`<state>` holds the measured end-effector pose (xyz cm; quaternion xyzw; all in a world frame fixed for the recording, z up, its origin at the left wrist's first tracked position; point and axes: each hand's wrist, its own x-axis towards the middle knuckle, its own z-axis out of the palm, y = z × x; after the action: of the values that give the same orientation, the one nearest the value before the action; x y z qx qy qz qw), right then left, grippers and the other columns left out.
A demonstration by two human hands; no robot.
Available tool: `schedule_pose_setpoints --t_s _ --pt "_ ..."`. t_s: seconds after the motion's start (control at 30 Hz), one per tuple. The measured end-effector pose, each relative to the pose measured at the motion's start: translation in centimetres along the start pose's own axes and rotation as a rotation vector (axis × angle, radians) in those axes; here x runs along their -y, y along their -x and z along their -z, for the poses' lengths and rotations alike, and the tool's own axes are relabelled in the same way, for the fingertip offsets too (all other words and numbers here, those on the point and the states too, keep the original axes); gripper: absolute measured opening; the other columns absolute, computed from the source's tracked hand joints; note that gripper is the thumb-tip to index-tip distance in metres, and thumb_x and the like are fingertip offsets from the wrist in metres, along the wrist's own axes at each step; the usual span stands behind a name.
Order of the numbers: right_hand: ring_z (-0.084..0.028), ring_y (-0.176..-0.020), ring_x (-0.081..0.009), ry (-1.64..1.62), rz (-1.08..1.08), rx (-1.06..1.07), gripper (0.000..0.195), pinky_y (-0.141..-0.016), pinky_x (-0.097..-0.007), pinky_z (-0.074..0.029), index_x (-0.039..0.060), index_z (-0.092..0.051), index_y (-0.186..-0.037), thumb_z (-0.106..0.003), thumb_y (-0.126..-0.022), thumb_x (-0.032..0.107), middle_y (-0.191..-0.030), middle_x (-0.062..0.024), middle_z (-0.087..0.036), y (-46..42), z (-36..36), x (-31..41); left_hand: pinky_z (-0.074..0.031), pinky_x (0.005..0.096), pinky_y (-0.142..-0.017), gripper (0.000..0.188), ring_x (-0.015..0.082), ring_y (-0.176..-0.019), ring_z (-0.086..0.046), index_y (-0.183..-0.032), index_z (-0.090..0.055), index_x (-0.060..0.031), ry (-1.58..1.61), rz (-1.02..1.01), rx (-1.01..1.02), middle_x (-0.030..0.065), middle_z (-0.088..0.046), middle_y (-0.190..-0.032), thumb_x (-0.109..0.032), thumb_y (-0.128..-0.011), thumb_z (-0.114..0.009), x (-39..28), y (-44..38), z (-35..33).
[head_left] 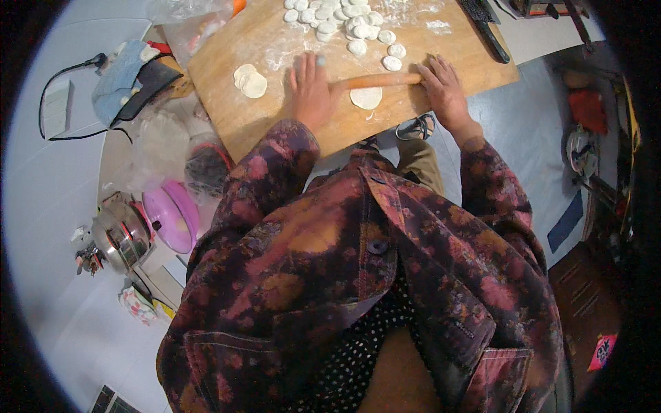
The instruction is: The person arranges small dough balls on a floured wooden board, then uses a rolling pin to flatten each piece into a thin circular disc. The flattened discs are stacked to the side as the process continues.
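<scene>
A wooden rolling pin (pixel 379 80) lies across the far edge of a flat round dough wrapper (pixel 366 97) on the floured wooden board (pixel 232 111). My left hand (pixel 311 93) is at the pin's left end, palm down with its fingers extended; whether it grips the pin is blurred. At the other end, my right hand (pixel 444 90) rests on the pin with bent fingers, the thumb side hidden. Several rolled wrappers (pixel 251 82) overlap left of my left hand. Beyond the pin, small dough discs (pixel 356 26) are heaped, with a few loose ones (pixel 392 63) nearer my right hand.
A black-handled knife (pixel 490 36) lies at the board's right corner. Left of the board are clear plastic bags (pixel 160 139), a pink plastic lid or basin (pixel 170 216), a steel pot (pixel 121 235) and a blue cloth (pixel 119 82). A sandalled foot (pixel 415 127) shows below the board.
</scene>
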<state>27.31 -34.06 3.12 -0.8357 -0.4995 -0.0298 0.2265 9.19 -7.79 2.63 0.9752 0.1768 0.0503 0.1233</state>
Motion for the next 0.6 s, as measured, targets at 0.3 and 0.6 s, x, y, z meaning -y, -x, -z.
schedule_pose_setpoints --t_s 0.3,0.6 --pt "-0.043 -0.134 -0.0398 0.016 0.014 0.067 0.041 -0.112 -0.0512 -0.033 0.0133 -0.058 -0.131 -0.058 -0.090 0.013 -0.135 -0.0160 -0.053 -1.2 0.5 1.9 -0.012 0.0572 -0.118 0.073 0.0394 -0.147 -0.019 -0.143 -0.037 0.0072 -0.028 -0.011 0.032 0.0252 -0.028 -0.155 -0.044 -0.094 -0.055 -0.6 0.7 0.6" --pt "-0.045 -0.133 -0.0383 0.048 -0.029 0.096 0.039 -0.112 -0.0507 -0.034 0.0106 -0.059 -0.128 -0.060 -0.090 0.014 -0.135 -0.0164 -0.053 3.2 0.5 2.0 -0.012 0.0563 -0.117 0.072 0.0386 -0.147 -0.020 -0.143 -0.037 0.0049 0.036 -0.118 0.106 0.0236 -0.030 -0.155 -0.043 -0.094 -0.055 -1.9 4.9 1.5"
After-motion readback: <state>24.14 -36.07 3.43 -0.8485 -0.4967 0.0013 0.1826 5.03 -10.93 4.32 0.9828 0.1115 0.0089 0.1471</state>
